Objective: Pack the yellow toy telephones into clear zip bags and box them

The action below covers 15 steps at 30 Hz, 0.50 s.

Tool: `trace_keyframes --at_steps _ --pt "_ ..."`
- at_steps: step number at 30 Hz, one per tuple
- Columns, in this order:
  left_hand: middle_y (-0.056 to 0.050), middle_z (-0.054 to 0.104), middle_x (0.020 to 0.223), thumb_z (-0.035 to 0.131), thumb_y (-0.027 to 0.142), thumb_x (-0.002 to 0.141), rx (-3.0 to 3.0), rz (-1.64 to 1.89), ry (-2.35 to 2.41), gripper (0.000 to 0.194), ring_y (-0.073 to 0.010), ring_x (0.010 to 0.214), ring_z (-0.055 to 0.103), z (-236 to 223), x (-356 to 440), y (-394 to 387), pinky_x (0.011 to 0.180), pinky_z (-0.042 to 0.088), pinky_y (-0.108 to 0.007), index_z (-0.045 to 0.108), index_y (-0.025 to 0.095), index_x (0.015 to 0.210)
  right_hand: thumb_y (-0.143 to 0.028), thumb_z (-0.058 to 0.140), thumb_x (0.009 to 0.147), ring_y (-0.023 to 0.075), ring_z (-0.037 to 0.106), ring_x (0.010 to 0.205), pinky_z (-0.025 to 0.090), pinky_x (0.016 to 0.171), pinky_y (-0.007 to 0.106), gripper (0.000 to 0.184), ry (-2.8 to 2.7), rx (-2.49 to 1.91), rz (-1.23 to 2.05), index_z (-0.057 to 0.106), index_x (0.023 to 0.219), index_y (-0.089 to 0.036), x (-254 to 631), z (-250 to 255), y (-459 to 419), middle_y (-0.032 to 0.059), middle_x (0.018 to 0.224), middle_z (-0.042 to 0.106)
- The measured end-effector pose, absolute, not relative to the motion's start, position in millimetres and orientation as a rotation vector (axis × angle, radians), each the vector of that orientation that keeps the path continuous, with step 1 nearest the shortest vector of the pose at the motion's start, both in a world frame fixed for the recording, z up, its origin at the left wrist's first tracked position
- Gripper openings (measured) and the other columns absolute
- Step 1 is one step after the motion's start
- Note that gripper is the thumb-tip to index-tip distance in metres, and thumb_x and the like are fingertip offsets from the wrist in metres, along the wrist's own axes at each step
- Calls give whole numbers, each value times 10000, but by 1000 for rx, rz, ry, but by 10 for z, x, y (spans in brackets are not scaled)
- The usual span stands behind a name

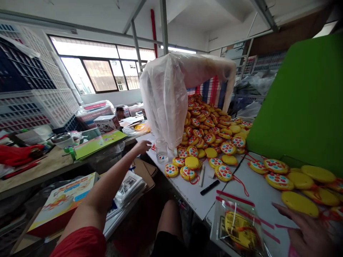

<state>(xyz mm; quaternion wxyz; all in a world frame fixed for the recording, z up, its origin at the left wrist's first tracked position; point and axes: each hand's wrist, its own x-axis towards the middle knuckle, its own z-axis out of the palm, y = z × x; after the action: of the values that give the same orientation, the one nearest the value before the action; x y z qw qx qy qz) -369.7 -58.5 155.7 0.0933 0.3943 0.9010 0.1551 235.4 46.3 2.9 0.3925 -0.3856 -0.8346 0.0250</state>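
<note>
My left hand [144, 147] reaches out over the table's far left edge, fingers stretched and slightly apart, with nothing plainly in them. Just right of its fingertips stands a clear jar [161, 152], and a small red-and-white piece [153, 146] shows between them. At the lower right, my right hand [308, 228] is spread low over the table, index finger extended near a yellow oval toy [299, 203]. Left of it lies a clear zip bag [238, 226] with a red top strip and a yellow toy inside. Part of the right hand runs into the dim frame edge.
A large heap of yellow toys with coloured dots [209, 128] spills from under a plastic-covered frame [166, 100]. A black marker [209, 187] and a white stick [202, 176] lie in front. A green panel [300, 100] rises at right. Cartons [64, 203] and crates [53, 107] stand left.
</note>
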Motion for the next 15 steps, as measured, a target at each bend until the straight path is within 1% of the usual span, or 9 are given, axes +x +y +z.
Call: trace_keyframes --at_steps 1,2,4,6,8,9,10,13,15 --pt "-25 669 741 583 313 853 1205 419 2657 325 -134 607 597 1456 -3655 -594 611 478 -228 662 165 1131 -165 407 820 281 624 957 502 811 451 506 -2164 -898 70 537 1269 -359 2223 98 403 54 1082 638" --pt "-30 678 753 589 314 845 1232 385 2661 264 -149 657 617 1383 -3651 -629 640 479 -232 699 177 1042 -168 402 833 269 620 965 508 809 424 476 -2214 -808 69 556 1253 -329 2064 180 332 53 1099 635" --pt "-53 700 868 580 292 845 1255 331 2730 210 -187 813 640 1328 -3762 -760 720 476 -252 717 187 964 -146 399 839 228 616 963 519 795 345 446 -2342 -581 89 594 1213 -289 1663 359 159 46 1099 640" --pt "-77 690 1027 561 270 854 1239 286 2840 216 -222 968 620 1368 -4005 -937 803 460 -282 705 184 990 -79 398 803 192 612 951 512 803 283 468 -2509 -343 166 626 1163 -274 1161 489 -41 40 1078 648" --pt "-102 663 1113 536 273 873 1179 238 2955 255 -249 1042 595 1451 -4335 -1109 851 444 -315 673 160 1056 -23 421 737 172 607 903 498 777 251 500 -2664 -149 281 634 1119 -265 591 493 -218 36 1026 648" --pt "-117 650 1137 523 279 884 1134 213 3011 281 -259 1059 587 1495 -4520 -1178 866 438 -328 649 143 1096 -17 456 730 171 603 897 490 773 246 474 -2721 -61 308 636 1093 -264 298 437 -282 31 1016 647" --pt "-132 634 1162 513 283 894 1081 187 3063 310 -266 1076 577 1537 -4712 -1231 881 431 -336 617 126 1140 -27 502 742 172 601 880 485 764 246 410 -2745 34 296 644 1047 -260 13 348 -324 24 993 649" --pt "-188 574 1237 516 272 904 883 109 3187 395 -296 1134 533 1652 -5326 -1275 933 404 -367 508 54 1233 -137 639 789 166 595 764 480 680 246 115 -2769 328 163 653 838 -240 -710 10 -317 -3 845 649" --pt "-231 528 1275 542 259 893 741 71 3247 438 -333 1173 493 1731 -5763 -1211 958 385 -411 461 4 1239 -180 649 829 157 588 728 486 654 252 81 -2804 428 110 652 792 -252 -1022 -135 -234 -13 803 640"
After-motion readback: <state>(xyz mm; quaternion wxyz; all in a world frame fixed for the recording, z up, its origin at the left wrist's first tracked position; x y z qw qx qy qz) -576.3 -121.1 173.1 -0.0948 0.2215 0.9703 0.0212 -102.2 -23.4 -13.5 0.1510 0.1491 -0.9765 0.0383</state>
